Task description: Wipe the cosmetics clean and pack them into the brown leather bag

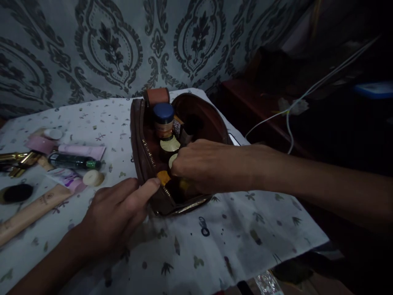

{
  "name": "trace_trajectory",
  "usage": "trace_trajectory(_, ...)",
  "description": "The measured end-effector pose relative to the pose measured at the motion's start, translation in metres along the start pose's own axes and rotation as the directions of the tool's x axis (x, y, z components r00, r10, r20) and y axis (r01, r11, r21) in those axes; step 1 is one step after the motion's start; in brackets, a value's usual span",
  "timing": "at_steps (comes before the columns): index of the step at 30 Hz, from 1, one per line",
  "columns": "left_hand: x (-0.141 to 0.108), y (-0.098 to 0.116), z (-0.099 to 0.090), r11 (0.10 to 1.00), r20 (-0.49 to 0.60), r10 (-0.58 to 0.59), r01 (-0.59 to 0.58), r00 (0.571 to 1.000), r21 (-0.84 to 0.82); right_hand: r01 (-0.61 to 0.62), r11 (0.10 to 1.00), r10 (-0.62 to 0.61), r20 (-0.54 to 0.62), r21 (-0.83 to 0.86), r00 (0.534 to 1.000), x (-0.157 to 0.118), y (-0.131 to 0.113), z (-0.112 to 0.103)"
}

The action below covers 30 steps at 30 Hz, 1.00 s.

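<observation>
A brown zippered pouch (137,135) lies unzipped on the cloth-covered table. My left hand (118,205) pinches its near left edge by the gold zipper, thumb over the rim. Inside the pouch is my right hand (196,166), curled with knuckles up; its fingertips are hidden, and I cannot see what they hold. Just beyond it stand a jar with a blue lid (163,112) and a round pale-gold lid (170,144). A second pale lid (172,160) touches my right fingers. Beside my left thumb shows a small orange-yellow item (163,177).
Cosmetics lie on the left: a dark green bottle (72,161), a pink tube (82,150), a long beige tube (37,211), a round cream cap (93,178) and gold tubes (24,164). A patterned curtain (110,45) hangs behind. White cables (319,84) cross at right.
</observation>
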<state>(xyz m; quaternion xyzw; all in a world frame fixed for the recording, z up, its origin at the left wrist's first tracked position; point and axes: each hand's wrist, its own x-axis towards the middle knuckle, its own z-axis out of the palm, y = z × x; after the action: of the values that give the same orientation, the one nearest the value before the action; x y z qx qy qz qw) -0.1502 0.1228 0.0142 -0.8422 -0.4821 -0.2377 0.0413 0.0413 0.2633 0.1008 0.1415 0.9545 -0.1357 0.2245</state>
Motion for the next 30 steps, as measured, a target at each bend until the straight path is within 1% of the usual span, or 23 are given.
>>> trace_trajectory(3, -0.001, 0.0, 0.001, 1.0, 0.018, -0.017, 0.017, 1.0, -0.009, -0.015, 0.999, 0.016, 0.014, -0.031, 1.0, 0.001, -0.002, 0.003)
trace_trajectory(7, 0.001, 0.001, 0.001, 0.999, 0.008, -0.039, 0.039, 0.999, 0.002, 0.015, 1.0, -0.015, 0.019, -0.021, 1.0, 0.003, -0.004, 0.007)
trace_trajectory(11, 0.007, 0.002, -0.003, 0.998, -0.025, 0.017, -0.016, 1.0, 0.054, -0.005, 0.999, 0.008, 0.062, -0.043, 0.998, 0.003, -0.007, 0.007)
trace_trajectory(14, 0.009, 0.001, -0.005, 0.993, -0.028, 0.058, -0.055, 0.998, 0.1, 0.001, 0.998, 0.003, 0.057, -0.061, 0.998, 0.002, -0.01, 0.004)
trace_trajectory(16, 0.007, 0.0, -0.006, 0.992, -0.021, 0.061, -0.058, 0.998, 0.108, 0.0, 0.997, 0.006, 0.083, -0.075, 0.997, 0.001, -0.011, 0.001)
trace_trajectory(18, 0.005, -0.001, -0.005, 0.995, -0.024, 0.053, -0.051, 0.998, 0.083, -0.002, 0.996, 0.011, 0.097, -0.09, 0.995, 0.001, -0.011, -0.001)
trace_trajectory(20, 0.003, -0.001, -0.004, 0.998, -0.014, 0.041, -0.04, 0.999, 0.048, -0.015, 0.997, 0.019, 0.058, -0.078, 0.998, 0.002, -0.009, -0.001)
trace_trajectory(22, 0.002, -0.001, -0.003, 0.999, -0.004, 0.026, -0.026, 1.0, 0.026, -0.028, 0.999, 0.027, -0.039, -0.039, 0.999, 0.005, -0.008, 0.002)
trace_trajectory(23, 0.002, -0.001, -0.002, 1.0, 0.0, 0.017, -0.017, 1.0, 0.018, -0.023, 1.0, 0.021, -0.083, -0.02, 0.996, 0.007, -0.007, 0.005)
trace_trajectory(25, 0.003, 0.0, -0.002, 1.0, -0.002, 0.003, -0.003, 1.0, 0.008, 0.027, 1.0, -0.026, -0.109, 0.008, 0.994, 0.012, -0.007, 0.01)
trace_trajectory(28, 0.005, 0.002, -0.003, 1.0, -0.006, -0.007, 0.007, 1.0, 0.028, 0.123, 0.991, -0.121, -0.048, 0.045, 0.991, 0.02, -0.007, 0.017)
trace_trajectory(30, 0.006, 0.002, -0.005, 0.999, -0.006, 0.003, -0.002, 1.0, 0.038, 0.155, 0.987, -0.153, -0.037, 0.048, 0.987, 0.023, -0.009, 0.019)
